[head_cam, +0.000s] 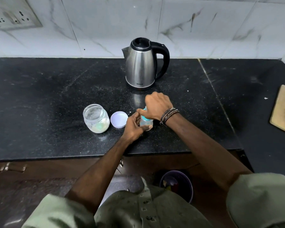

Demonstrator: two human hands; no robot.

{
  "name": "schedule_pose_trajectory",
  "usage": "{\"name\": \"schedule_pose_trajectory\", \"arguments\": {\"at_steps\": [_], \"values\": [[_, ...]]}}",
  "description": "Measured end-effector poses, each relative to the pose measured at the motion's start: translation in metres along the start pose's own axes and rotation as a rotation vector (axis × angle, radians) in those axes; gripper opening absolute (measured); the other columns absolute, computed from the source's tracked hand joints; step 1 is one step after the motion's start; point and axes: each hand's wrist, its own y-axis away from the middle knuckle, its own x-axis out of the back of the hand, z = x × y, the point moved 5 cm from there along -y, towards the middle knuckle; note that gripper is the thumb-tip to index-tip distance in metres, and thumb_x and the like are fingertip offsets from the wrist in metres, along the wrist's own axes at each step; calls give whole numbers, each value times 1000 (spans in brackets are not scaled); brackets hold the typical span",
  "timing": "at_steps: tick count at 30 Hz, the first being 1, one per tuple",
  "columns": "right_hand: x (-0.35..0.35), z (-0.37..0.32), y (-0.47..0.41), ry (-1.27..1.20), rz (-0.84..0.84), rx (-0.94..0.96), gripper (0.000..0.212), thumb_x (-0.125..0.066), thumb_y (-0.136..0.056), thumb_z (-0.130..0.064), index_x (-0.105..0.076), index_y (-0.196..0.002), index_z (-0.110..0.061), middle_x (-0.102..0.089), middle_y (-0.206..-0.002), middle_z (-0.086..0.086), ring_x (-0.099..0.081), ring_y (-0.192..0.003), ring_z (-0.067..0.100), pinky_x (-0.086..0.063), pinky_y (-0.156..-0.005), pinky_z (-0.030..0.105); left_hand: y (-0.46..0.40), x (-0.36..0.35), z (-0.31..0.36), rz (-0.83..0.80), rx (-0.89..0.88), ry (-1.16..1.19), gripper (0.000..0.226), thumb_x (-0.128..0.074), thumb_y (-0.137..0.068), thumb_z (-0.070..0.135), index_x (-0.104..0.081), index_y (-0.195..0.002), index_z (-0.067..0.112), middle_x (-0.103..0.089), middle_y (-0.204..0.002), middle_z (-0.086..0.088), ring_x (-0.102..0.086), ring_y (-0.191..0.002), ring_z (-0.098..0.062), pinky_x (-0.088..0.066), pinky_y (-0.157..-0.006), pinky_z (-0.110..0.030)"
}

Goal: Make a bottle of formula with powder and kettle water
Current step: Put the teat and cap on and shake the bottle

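On the black counter (56, 99), in front of the kettle (141, 65), the left hand (133, 127) grips the bottle (146, 123) body while the right hand (156, 106) grasps its blue top. A hard twist may tip it, because the base is small.

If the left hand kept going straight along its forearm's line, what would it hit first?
It already grips the bottle. Past that, the line runs up and right toward the kettle, probably the first thing met, though depth is unclear.
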Motion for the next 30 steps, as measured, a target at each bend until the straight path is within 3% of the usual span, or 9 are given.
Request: {"name": "schedule_pose_trajectory", "arguments": {"at_steps": [3,5,7,11,19,23,30], "values": [[2,6,1,37,-90,-18,75,-56,-76,-79,-66,-101,-10,-68,-112,15,-65,-104,35,-49,-81,38,2,-1,1,17,7,-10,54,-77,-72,-22,-58,-120,-4,-72,-103,5,-71,-88,5,-53,-80,-14],[4,6,2,31,-157,19,74,-60,-72,-80,-64,-102,-12,-66,-114,14,-64,-105,35,-48,-81,37,2,1,2,30,-5,-32,49,-77,-71,-22,-60,-115,-10,-72,-93,12,-68,-82,7,-51,-76,-12],[5,4,4,31,-202,66,68,-69,-72,-71,-62,-110,-15,-64,-118,15,-63,-107,36,-49,-83,37,2,1,0,22,5,-40,47,-79,-71,-20,-62,-110,-1,-71,-90,12,-67,-80,6,-52,-75,-14],[-2,2,4,13,-252,130,57,-78,-76,-42,-59,-124,-17,-59,-124,17,-61,-111,37,-50,-86,38,2,0,1,15,20,8,58,-80,-69,-20,-61,-109,17,-73,-103,5,-70,-91,0,-55,-85,-20],[-3,4,2,-81,-293,180,55,-82,-71,-30,-63,-122,-21,-60,-121,16,-59,-111,35,-50,-89,38,4,0,1,18,16,23,58,-79,-69,-21,-59,-110,15,-71,-106,3,-70,-92,3,-55,-87,-19],[2,4,4,-55,-313,221,57,-82,-75,-23,-62,-128,-22,-57,-127,15,-59,-114,33,-51,-93,39,2,1,1,8,16,33,59,-87,-62,-7,-62,-110,19,-73,-108,2,-70,-97,-6,-55,-92,-24],[1,-2,0,-12,-308,324,48,-65,-76,-7,-66,-118,-31,-64,-114,9,-64,-104,32,-54,-86,41,3,1,0,2,18,54,60,-84,-64,-9,-62,-113,17,-72,-112,2,-70,-101,-4,-54,-95,-24]]}}
